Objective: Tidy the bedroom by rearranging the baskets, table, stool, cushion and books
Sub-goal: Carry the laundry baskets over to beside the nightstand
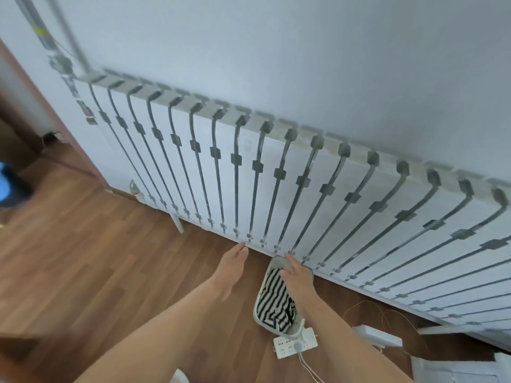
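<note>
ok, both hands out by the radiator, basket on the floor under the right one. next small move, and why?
Probably lower the right hand onto the basket rim and grip it. It hovers open over the far end, holding nothing, and the basket overlaps the power strip. The left hand is open beside it, free to help.

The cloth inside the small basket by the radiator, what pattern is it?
Black-and-white stripes, seen in the head view: the cloth fills the white basket.

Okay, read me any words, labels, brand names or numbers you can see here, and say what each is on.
None can be read.
Radiator: no print visible.
Pipe: a yellow-green mark, too blurred to read.
Power strip: any marking too small to read.
Basket of striped cloth: no label visible.
</note>
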`<state>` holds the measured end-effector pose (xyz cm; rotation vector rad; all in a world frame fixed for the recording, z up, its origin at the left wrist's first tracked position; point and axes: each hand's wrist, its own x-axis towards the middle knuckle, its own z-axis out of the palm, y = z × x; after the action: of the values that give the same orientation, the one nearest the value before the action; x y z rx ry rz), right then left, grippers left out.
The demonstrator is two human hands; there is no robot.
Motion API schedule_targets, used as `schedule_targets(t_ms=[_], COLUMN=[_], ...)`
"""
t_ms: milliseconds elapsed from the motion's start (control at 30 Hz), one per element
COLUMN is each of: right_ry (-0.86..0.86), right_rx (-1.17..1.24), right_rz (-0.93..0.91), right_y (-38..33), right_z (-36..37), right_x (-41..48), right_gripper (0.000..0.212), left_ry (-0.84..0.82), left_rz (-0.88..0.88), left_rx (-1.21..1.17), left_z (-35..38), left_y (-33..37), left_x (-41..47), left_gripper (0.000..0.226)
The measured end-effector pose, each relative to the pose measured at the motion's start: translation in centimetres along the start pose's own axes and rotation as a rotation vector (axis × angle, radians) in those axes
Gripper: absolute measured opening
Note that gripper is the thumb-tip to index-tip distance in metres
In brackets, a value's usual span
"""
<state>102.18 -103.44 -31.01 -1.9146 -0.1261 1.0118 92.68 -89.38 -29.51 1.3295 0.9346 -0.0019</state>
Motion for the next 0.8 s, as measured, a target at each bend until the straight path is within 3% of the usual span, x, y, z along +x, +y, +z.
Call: schedule_targets(t_ms=[467,800], right_ry=[-0.095,-0.292], right_rx=[-0.164,-0.285], right_rz=[-0.134,-0.199], right_y=[-10.5,-16.9], right_z=[15.0,32.1], right_x=[-1.8,-2.7], right_gripper=[0.048,0.055], left_ry=[0.183,0.431], left_rz=[0.095,0.127], left_rx=[-0.125,-0.266], left_z=[-17.7,-35.1], left_y=[1.3,-2.0], left_x=[-2.5,-5.9], left_gripper=[0.048,0.046])
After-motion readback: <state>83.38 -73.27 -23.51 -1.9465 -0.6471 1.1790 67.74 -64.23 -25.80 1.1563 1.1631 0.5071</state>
